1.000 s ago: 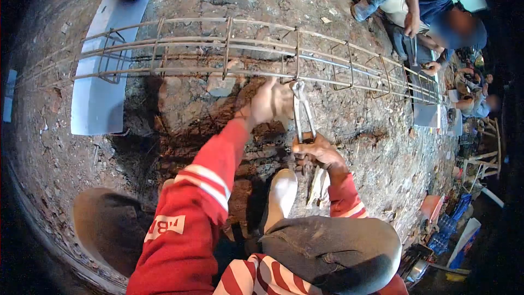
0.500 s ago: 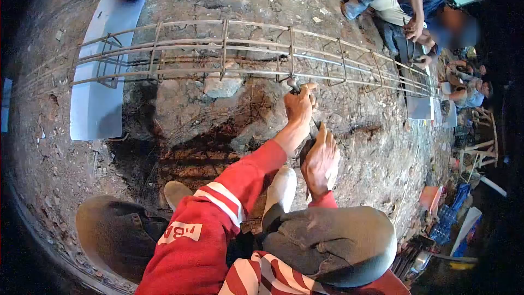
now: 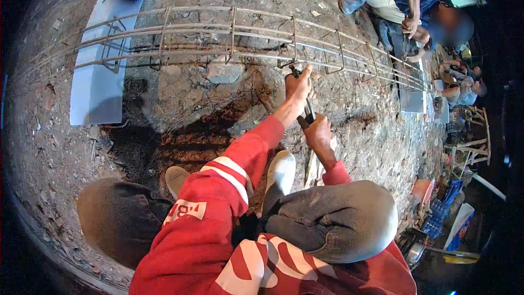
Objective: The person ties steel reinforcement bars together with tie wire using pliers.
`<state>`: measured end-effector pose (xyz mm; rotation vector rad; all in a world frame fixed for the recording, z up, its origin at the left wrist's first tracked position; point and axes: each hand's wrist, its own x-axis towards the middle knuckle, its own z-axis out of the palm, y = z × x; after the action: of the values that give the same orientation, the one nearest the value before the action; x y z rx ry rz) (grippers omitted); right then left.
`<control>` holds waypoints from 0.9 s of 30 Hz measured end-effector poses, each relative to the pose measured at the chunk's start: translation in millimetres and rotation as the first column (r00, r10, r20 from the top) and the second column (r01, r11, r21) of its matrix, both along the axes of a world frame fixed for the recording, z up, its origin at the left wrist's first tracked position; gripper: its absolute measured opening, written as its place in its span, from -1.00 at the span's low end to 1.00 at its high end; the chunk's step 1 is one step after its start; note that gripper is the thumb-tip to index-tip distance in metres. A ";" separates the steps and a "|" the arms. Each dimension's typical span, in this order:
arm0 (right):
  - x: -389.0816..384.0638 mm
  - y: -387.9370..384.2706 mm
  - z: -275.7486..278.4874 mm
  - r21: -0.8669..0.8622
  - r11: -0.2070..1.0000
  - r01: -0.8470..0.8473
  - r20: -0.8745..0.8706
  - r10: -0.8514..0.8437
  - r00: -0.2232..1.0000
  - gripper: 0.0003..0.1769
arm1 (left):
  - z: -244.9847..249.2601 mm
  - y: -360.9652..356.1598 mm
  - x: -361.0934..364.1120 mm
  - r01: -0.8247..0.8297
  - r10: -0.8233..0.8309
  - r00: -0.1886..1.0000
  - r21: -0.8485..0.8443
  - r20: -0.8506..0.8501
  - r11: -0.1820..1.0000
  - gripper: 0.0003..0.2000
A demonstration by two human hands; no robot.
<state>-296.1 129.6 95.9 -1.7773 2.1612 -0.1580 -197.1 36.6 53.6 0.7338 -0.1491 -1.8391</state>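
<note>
A long cage of thin steel bars and square stirrups (image 3: 233, 35) crosses the upper part of the view. Just below its lower bar, beside a stirrup, is the dark head of a pincer-like tool (image 3: 295, 71). My left hand (image 3: 297, 92) is closed around the upper part of this tool, close to the bars. Lower down and to the right, my right hand (image 3: 320, 134) wraps round the tool's dark handles. The exact spot where the jaws meet any wire is too small to tell.
A pale board (image 3: 98, 90) lies under the cage at left, and another pale block (image 3: 412, 101) is under its right end. A stone (image 3: 224, 71) sits below the bars. A co-worker (image 3: 404, 5) crouches upper right, hands at the cage. Bottles (image 3: 435, 218) lie at right.
My right hand has gone from stretched fingers beside the handles to a closed grip on them. My left hand stays near the bars. The whole scene has shifted slightly upward in view.
</note>
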 end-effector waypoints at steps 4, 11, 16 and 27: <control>-53.1 -10.6 -57.3 0.110 0.986 -0.129 0.086 0.120 0.989 -0.46 | 35.6 -0.7 -3.8 -0.224 0.110 0.897 0.228 0.427 0.947 -0.62; -41.4 -13.9 -21.0 0.572 0.521 -0.633 0.759 -0.630 0.168 -0.63 | 3.7 -7.7 11.4 0.143 -0.130 0.960 0.033 -0.246 0.989 -0.63; -37.3 -0.5 -10.7 0.289 0.903 -0.317 0.878 -0.118 0.463 -0.47 | 2.5 -9.8 -7.1 -0.119 0.000 0.915 0.271 0.403 0.955 -0.58; -55.8 -0.5 -25.6 0.447 0.714 -0.538 0.826 -0.561 -0.058 -0.46 | 28.3 6.1 66.5 0.514 -0.451 0.774 -0.025 0.445 0.857 -0.40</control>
<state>-352.0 129.1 70.3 -0.5126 0.7068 -0.4181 -130.6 42.6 81.9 1.0583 -0.8237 -2.0917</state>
